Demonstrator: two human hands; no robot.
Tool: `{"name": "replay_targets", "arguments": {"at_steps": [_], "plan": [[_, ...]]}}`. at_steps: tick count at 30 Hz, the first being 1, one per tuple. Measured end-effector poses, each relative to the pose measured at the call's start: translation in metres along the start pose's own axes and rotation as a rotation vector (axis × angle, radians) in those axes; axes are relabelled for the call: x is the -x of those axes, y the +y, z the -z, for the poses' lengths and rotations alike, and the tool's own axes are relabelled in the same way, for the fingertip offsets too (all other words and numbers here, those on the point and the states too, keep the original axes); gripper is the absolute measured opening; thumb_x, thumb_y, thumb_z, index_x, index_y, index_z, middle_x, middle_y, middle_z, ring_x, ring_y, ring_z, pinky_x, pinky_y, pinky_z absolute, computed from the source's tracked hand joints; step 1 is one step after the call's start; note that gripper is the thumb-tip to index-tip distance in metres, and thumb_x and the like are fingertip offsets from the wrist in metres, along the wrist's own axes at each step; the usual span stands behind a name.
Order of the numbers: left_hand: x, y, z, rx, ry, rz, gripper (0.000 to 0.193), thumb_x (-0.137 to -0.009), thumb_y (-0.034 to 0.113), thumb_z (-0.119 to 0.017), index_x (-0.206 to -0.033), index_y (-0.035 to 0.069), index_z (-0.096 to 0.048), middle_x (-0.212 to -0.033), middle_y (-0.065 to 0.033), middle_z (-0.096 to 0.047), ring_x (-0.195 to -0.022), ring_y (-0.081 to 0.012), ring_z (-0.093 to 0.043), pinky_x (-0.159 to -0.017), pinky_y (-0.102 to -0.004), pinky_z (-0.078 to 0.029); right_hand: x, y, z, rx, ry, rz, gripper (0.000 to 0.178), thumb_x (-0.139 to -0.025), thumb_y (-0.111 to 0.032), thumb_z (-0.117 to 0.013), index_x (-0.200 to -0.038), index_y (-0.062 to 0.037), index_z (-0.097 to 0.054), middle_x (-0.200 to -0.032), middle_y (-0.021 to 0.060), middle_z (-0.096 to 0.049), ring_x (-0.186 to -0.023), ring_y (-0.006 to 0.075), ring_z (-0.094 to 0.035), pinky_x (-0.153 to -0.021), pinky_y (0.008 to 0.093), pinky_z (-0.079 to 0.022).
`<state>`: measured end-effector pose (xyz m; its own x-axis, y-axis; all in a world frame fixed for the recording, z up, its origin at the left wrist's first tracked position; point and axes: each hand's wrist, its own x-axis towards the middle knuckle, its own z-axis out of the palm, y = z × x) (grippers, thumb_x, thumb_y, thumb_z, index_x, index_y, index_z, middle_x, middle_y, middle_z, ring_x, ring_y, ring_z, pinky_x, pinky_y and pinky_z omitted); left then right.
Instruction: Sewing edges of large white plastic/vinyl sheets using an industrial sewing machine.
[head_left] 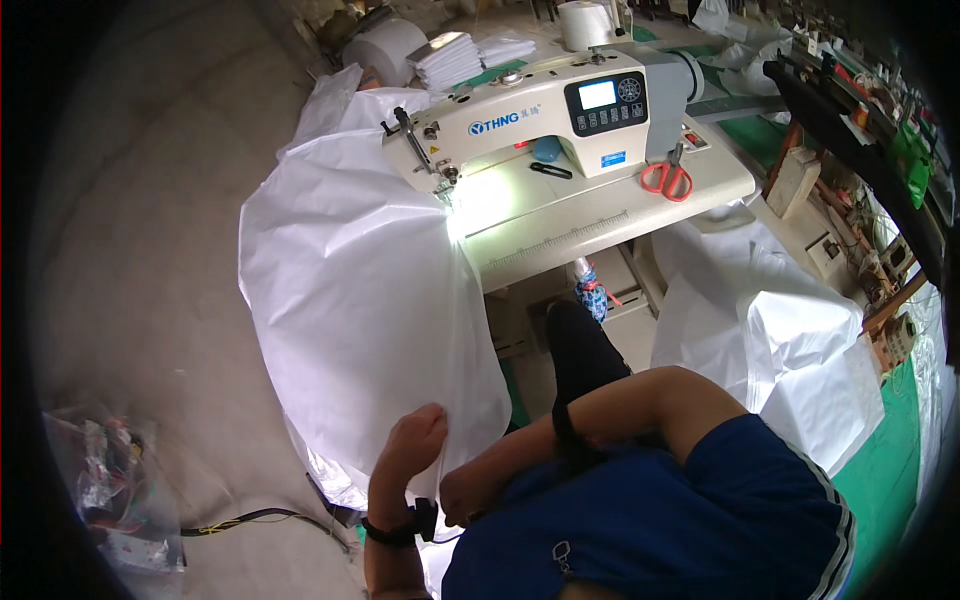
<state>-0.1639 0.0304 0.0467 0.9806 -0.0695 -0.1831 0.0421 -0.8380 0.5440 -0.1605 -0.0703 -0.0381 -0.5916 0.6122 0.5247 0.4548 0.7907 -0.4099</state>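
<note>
A large white sheet (360,270) of smooth, slightly shiny material hangs from the sewing machine (520,110) down toward my body. Its upper part runs under the lit needle area. My left hand (412,440), with a black strap at the wrist, is closed on the sheet near its lower right edge. Just below and to the right, my right hand (466,494) is curled closed beside the lower end of the sheet. The fingers of that hand are turned away, so what they grip is hidden.
Red-handled scissors (668,180) and a small black tool (551,171) lie on the machine bed. More white sheeting (760,330) is heaped at the right. Folded white stacks (445,60) and thread cones (587,26) stand behind. A plastic bag (120,490) lies lower left.
</note>
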Motion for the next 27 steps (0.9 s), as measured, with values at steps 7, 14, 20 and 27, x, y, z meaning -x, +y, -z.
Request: {"name": "replay_targets", "arguments": {"at_steps": [7,14,20,27], "plan": [[0.008,-0.007,-0.032,0.305,0.298,0.216,0.022,-0.086,0.022,-0.048,-0.087,0.000,-0.052,-0.075,-0.0223,-0.057,-0.071,-0.0381,-0.057,-0.064,-0.0408,-0.045,-0.029,0.020,-0.024,-0.161,-0.287,-0.289,0.015,-0.070,-0.017,-0.060,-0.074,-0.0041,-0.055,-0.067,0.0141,-0.058,-0.067,0.0345,-0.058,-0.060,0.0434,-0.045],[0.007,-0.017,0.009,-0.021,0.574,0.016,0.010,-0.086,0.012,-0.053,-0.085,0.003,-0.056,-0.069,-0.0170,-0.058,-0.060,-0.0310,-0.059,-0.055,-0.0354,-0.046,-0.020,-0.002,-0.018,-0.382,-0.228,-0.625,0.037,-0.076,-0.020,-0.062,-0.106,0.0007,-0.056,-0.079,0.0148,-0.063,-0.071,0.0273,-0.062,-0.065,0.0381,-0.047],[0.003,-0.021,0.078,-0.033,0.551,-0.058,0.013,-0.088,0.011,-0.055,-0.080,0.000,-0.056,-0.057,-0.0117,-0.047,-0.051,-0.0158,-0.039,-0.050,-0.0272,-0.039,0.019,-0.029,0.057,-0.609,-0.173,-0.741,0.039,-0.084,-0.022,-0.054,-0.116,-0.0009,-0.049,-0.084,0.0126,-0.065,-0.060,0.0210,-0.062,-0.049,0.0330,-0.051],[-0.004,-0.010,0.124,0.048,0.440,-0.084,0.022,-0.089,0.015,-0.055,-0.075,-0.001,-0.053,-0.058,0.0002,-0.036,-0.058,-0.0097,-0.033,-0.052,-0.0235,-0.033,0.060,-0.008,0.119,-0.927,1.032,-1.224,0.034,-0.086,-0.025,-0.052,-0.113,-0.0044,-0.049,-0.091,0.0071,-0.058,-0.066,0.0184,-0.062,-0.047,0.0303,-0.049]]}}
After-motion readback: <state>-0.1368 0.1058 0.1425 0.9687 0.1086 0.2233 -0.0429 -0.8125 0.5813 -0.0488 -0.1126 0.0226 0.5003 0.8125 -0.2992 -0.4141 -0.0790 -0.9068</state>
